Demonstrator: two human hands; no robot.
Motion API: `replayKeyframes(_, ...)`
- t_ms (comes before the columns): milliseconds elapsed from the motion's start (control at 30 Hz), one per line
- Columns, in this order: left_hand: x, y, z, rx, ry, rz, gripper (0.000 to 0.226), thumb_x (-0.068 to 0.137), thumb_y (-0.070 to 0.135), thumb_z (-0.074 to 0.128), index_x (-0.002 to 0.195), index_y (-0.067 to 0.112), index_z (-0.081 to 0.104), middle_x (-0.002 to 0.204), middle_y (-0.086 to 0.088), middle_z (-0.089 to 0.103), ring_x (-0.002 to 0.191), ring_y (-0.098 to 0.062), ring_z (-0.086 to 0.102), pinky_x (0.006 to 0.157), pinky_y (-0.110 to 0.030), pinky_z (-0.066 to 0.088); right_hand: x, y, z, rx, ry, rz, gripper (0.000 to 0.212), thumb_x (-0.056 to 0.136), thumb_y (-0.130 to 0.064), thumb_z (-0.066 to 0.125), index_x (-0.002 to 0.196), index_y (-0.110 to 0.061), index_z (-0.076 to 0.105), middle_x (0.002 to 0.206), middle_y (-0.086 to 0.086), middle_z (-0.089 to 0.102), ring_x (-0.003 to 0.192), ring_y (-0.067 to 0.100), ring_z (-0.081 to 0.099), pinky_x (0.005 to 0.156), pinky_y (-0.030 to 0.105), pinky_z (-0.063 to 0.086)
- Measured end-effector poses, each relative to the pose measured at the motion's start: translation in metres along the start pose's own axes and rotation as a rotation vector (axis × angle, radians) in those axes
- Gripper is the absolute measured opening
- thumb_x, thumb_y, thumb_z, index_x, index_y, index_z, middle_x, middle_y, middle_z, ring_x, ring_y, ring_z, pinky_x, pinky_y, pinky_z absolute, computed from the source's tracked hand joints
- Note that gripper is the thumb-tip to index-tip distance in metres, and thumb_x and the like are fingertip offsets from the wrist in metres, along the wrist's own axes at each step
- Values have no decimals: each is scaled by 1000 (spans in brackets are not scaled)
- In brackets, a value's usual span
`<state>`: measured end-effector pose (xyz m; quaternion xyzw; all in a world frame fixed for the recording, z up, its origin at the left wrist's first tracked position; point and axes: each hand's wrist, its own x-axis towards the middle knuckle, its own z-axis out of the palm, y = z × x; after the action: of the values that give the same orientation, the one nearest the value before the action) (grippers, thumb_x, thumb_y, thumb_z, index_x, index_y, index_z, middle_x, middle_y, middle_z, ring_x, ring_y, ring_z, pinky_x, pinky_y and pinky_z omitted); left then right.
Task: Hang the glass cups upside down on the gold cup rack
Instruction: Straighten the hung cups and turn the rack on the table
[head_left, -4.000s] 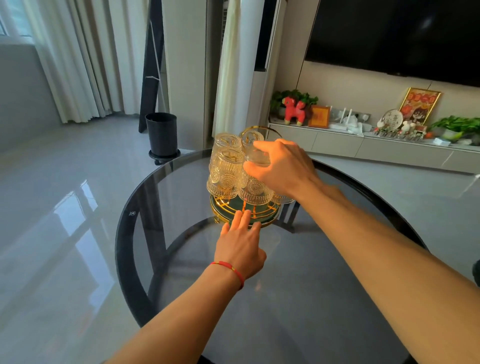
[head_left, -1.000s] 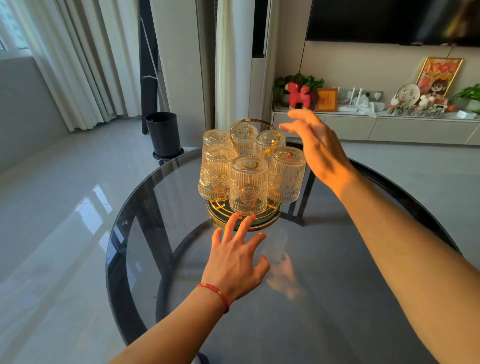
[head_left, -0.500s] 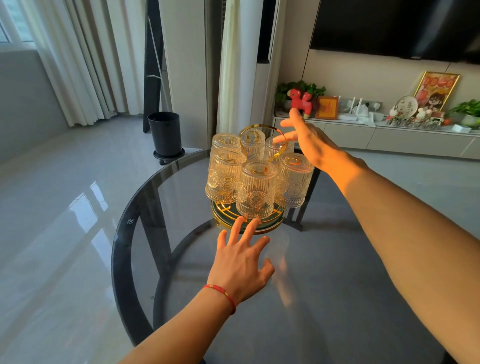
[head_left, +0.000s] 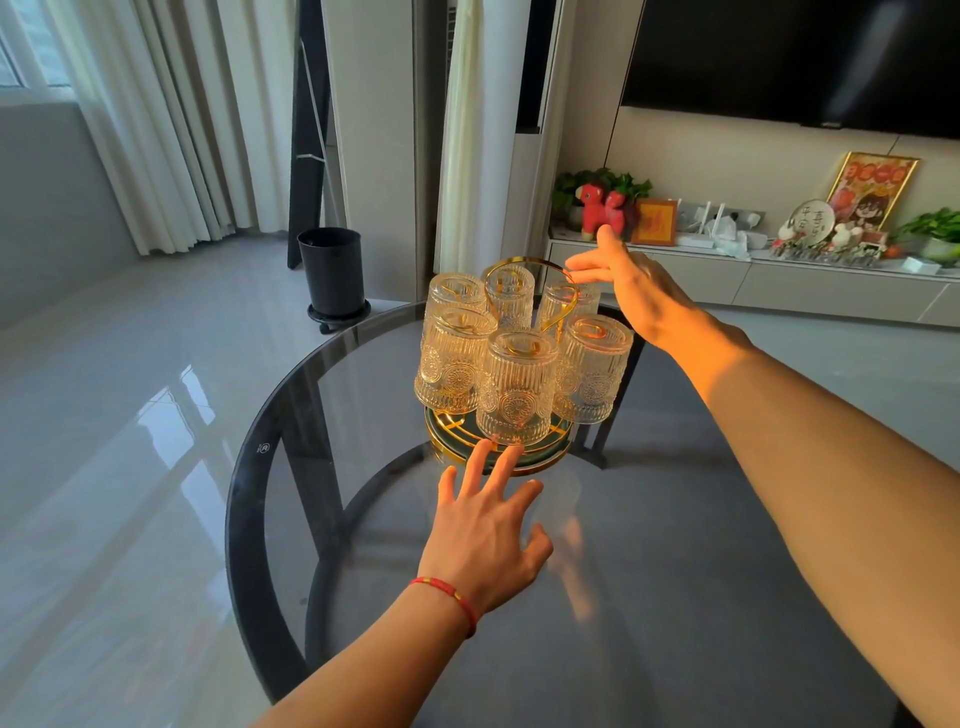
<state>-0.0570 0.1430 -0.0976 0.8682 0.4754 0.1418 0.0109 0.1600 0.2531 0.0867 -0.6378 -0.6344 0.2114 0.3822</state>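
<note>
The gold cup rack (head_left: 540, 460) stands on the round glass table (head_left: 649, 597), with several ribbed glass cups (head_left: 517, 387) hanging upside down on it. Its gold loop handle (head_left: 524, 262) rises between the cups. My right hand (head_left: 631, 291) is at the upper right of the rack, fingers spread, fingertips at the loop handle; whether they pinch it is unclear. My left hand (head_left: 488, 535), with a red string bracelet, lies flat and open on the glass, fingertips just touching the rack's round base.
A black bin (head_left: 332, 273) stands on the floor beyond the table's far left edge. A low white cabinet (head_left: 753, 280) with plants, a red toy and frames runs along the wall under a dark TV. The glossy floor lies left.
Since one second ago my right hand has moved in from the right of the cups to the gold loop handle. My left hand has stayed at the base.
</note>
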Motion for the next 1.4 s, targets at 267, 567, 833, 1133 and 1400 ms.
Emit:
replayKeyframes(267, 0, 1, -2, -9, -10, -5, 63, 87, 65, 30, 142, 39, 46, 165, -3, 19, 151, -34, 0, 114, -61, 0, -2, 8, -4, -50, -14, 9, 94, 88, -82, 10, 134, -23, 66, 133, -1, 72, 141, 24, 48, 117, 51, 27)
replayKeyframes(567, -1, 3, -3, -3, -26, -8, 62, 88, 63, 29, 143, 40, 45, 165, -2, 19, 151, -33, -1, 117, -63, 6, -1, -3, -4, 221, -1, 19, 81, 99, -68, 12, 129, -18, 69, 137, 10, 67, 133, 17, 50, 121, 55, 9)
replayKeyframes(833, -2, 4, -6, -17, -37, -7, 61, 88, 62, 30, 142, 38, 45, 165, -2, 18, 151, -33, -2, 117, -63, 3, 23, -36, 12, 85, -137, 9, 91, 87, -81, 15, 118, -23, 78, 161, 7, 45, 152, 21, 29, 119, 50, 9)
replayKeyframes(1133, -3, 4, -8, -37, -32, -2, 63, 86, 60, 27, 142, 36, 45, 165, -2, 18, 151, -33, -3, 117, -63, 6, 44, -54, 39, -110, -250, 74, 116, 70, -98, 13, 134, -18, 67, 135, 6, 69, 133, 25, 58, 121, 63, 19)
replayKeyframes(1400, -4, 4, -10, -40, -19, 8, 62, 86, 60, 28, 139, 36, 48, 164, -4, 22, 151, -36, 2, 116, -64, 8, 54, -56, 40, -112, -282, 117, 119, 63, -100, 9, 125, -20, 72, 141, 6, 65, 129, 15, 57, 120, 56, 17)
